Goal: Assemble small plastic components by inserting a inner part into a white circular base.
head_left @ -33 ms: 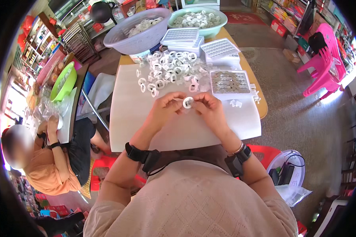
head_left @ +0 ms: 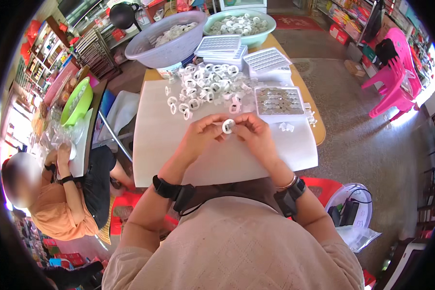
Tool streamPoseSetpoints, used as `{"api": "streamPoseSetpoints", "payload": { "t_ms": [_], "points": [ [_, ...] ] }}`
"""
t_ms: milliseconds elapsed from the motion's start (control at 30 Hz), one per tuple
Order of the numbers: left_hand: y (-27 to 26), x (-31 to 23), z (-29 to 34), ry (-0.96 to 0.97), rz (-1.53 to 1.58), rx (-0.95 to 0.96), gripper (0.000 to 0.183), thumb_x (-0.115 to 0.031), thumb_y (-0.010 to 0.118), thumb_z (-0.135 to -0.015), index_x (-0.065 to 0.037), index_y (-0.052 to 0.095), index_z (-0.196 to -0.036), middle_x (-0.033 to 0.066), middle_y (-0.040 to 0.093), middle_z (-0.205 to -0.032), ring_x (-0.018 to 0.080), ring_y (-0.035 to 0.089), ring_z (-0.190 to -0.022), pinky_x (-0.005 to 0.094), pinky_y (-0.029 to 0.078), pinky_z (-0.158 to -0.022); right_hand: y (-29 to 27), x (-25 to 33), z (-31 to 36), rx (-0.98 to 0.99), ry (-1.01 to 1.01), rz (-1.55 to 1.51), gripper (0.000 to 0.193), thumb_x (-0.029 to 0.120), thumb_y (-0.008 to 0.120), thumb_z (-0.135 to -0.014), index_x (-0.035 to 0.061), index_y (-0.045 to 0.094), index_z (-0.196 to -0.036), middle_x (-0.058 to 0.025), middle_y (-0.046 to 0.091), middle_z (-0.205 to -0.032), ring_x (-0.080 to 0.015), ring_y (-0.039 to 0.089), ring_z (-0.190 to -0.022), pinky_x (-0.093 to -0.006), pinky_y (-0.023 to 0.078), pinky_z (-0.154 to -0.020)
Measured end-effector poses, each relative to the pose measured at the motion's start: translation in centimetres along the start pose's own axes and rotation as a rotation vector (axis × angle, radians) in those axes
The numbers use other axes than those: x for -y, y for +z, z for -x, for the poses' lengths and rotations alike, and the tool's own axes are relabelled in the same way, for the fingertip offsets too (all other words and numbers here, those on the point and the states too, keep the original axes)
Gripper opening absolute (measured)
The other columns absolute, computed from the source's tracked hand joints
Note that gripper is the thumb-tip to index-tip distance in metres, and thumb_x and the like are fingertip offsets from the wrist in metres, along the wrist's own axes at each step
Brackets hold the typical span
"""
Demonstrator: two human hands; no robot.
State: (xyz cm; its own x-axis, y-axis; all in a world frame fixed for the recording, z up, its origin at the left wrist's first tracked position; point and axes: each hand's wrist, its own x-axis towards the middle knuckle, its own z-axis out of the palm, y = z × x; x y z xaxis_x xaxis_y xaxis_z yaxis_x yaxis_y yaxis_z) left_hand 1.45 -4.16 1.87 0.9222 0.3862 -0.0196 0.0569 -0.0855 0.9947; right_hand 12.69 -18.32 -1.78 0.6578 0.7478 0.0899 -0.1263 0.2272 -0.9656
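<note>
Over the near part of the white-covered table, both my hands meet at one small white ring-shaped plastic part (head_left: 228, 126). My left hand (head_left: 205, 130) pinches it from its left side. From the other side, my right hand (head_left: 253, 131) has its thumb and fingers closed on it, partly covering it. A dark patch shows inside the ring. Just beyond my fingers lies a loose heap of similar white rings (head_left: 210, 82). Right of the heap is a clear-walled tray (head_left: 279, 112) with rows of small greyish pieces. A few small clear plastic pieces (head_left: 286, 127) lie beside that tray.
A lilac basin (head_left: 166, 48) and a pale green basin (head_left: 261, 37), both filled with white parts, stand at the far edge. Stacked white trays (head_left: 268, 62) sit before them. At left, another person (head_left: 65, 208) works at a side table. Pink chairs (head_left: 396, 79) stand right.
</note>
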Motion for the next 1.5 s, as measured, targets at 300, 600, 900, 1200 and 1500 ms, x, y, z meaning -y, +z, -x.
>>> {"api": "streamPoseSetpoints", "payload": {
  "t_ms": [300,600,900,1200,1500],
  "points": [
    [-0.2,2.1,-1.0,-0.005,0.568,0.076,0.027,-0.011,0.053,-0.094,0.003,0.057,-0.116,0.0075,0.064,-0.098,0.0152,0.061,-0.082,0.0293,0.05,-0.073,-1.0,4.2,1.4,-0.206,-0.401,0.559,0.016,0.007,0.064,-0.083,0.0021,0.058,-0.097,-0.0116,0.063,-0.079,-0.0184,0.062,-0.066,-0.0298,0.049,-0.061],
    [-0.8,3.0,-1.9,-0.021,0.705,0.076,0.026,-0.011,0.053,-0.093,0.003,0.056,-0.115,0.0076,0.063,-0.099,0.0133,0.061,-0.08,0.0243,0.049,-0.07,-12.8,7.3,0.7,-0.414,-0.35,1.19,0.013,0.008,0.064,-0.081,0.0045,0.07,-0.092,-0.0095,0.06,-0.08,-0.0242,0.061,-0.068,-0.0327,0.047,-0.062],
    [-1.4,3.1,-1.1,-0.049,0.701,0.072,0.026,-0.01,0.052,-0.094,0.003,0.056,-0.116,0.0072,0.063,-0.1,0.0136,0.061,-0.085,0.026,0.05,-0.073,-12.0,7.1,0.5,-0.317,-0.298,1.298,0.009,0.007,0.064,-0.078,0.0053,0.066,-0.087,-0.012,0.062,-0.08,-0.0299,0.061,-0.074,-0.0368,0.049,-0.067],
    [-1.5,3.8,-1.6,-0.096,0.923,0.232,0.031,-0.01,0.053,-0.094,0.004,0.052,-0.121,0.0083,0.062,-0.103,0.0157,0.062,-0.09,0.0264,0.052,-0.079,-2.0,6.8,0.7,-0.181,-0.14,0.562,0.005,0.003,0.065,-0.082,0.0037,0.065,-0.087,0.0014,0.062,-0.074,-0.0059,0.055,-0.066,-0.0214,0.045,-0.059],
    [-1.3,4.1,-1.6,-0.096,0.883,0.314,0.031,-0.01,0.056,-0.093,0.002,0.054,-0.121,0.0079,0.062,-0.106,0.0156,0.061,-0.092,0.0285,0.05,-0.083,3.1,4.3,0.1,-0.113,-0.457,0.763,0.011,-0.002,0.067,-0.077,0.0031,0.065,-0.086,-0.0044,0.06,-0.082,-0.0122,0.058,-0.067,-0.0242,0.045,-0.056]
  ]
}}
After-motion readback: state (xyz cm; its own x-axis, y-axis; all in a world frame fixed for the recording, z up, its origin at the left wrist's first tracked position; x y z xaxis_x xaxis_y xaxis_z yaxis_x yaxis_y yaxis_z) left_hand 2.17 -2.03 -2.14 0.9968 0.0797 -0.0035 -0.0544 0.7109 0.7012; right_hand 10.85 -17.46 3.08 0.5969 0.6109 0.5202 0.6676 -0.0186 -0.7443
